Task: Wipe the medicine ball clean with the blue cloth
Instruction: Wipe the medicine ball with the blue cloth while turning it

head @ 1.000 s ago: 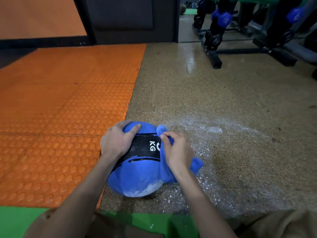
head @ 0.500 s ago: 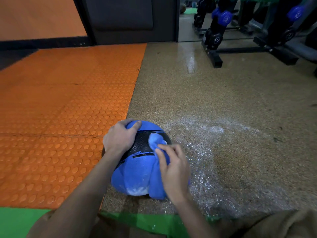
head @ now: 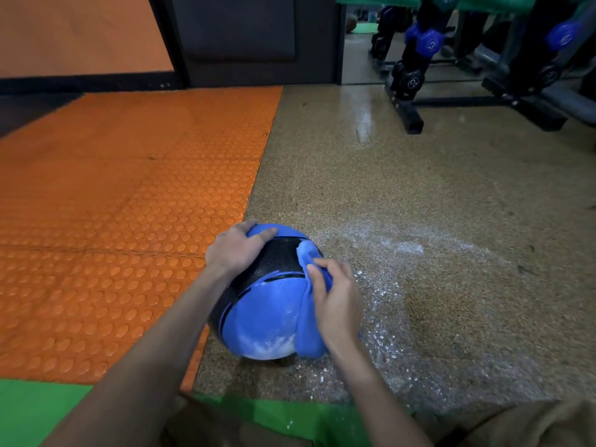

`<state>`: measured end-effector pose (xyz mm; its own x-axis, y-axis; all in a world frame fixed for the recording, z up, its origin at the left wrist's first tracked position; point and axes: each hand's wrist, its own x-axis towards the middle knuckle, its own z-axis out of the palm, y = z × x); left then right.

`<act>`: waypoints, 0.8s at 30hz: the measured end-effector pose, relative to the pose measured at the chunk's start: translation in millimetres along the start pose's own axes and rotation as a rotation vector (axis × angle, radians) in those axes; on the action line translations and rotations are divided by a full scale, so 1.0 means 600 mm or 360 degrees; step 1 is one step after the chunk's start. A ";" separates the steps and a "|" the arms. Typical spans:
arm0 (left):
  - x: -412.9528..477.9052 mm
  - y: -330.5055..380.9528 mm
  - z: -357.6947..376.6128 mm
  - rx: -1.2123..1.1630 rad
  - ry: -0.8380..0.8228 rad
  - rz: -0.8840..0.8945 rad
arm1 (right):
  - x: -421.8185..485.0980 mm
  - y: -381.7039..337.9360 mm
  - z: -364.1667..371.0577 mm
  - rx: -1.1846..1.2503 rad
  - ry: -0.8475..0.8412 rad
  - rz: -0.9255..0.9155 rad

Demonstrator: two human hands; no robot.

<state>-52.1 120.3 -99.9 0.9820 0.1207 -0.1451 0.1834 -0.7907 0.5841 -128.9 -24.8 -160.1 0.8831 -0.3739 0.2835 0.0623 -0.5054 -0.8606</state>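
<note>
Medicine ball (head: 261, 314) on the speckled floor (head: 419, 195), steadied and wiped.
The left hand (head: 235, 250) lies over the ball's upper left, its grip spread flat. The right hand (head: 337, 301) presses the blue cloth (head: 308, 330) to the right flank, its grip pinching a fold. The ball looks heavy, firm and apt to roll, so brace it from above. The pale film (head: 267, 345) low down is perhaps powder. The cloth is soft and limp.
</note>
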 end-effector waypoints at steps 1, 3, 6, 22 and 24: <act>0.002 -0.008 -0.007 -0.0148 -0.0094 0.0068 | 0.012 0.005 -0.001 -0.0019 -0.0039 0.0050; 0.001 -0.024 -0.013 -0.0415 -0.0228 0.0216 | 0.039 0.012 -0.005 -0.0028 -0.0093 0.0116; -0.002 -0.034 0.006 -0.0281 -0.0118 0.0340 | 0.090 0.023 -0.017 -0.0029 -0.0179 0.0272; 0.006 0.056 0.057 0.0122 0.0327 0.0208 | 0.105 0.077 -0.025 -0.0013 0.0086 0.0610; 0.009 0.060 0.057 0.0136 0.0325 0.0177 | 0.090 0.055 -0.029 -0.0040 0.0142 0.0454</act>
<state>-41.5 72.2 -106.8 0.9861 0.1420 0.0862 0.0777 -0.8529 0.5163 -87.4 -75.3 -165.7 0.8187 -0.5701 0.0687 -0.1950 -0.3885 -0.9005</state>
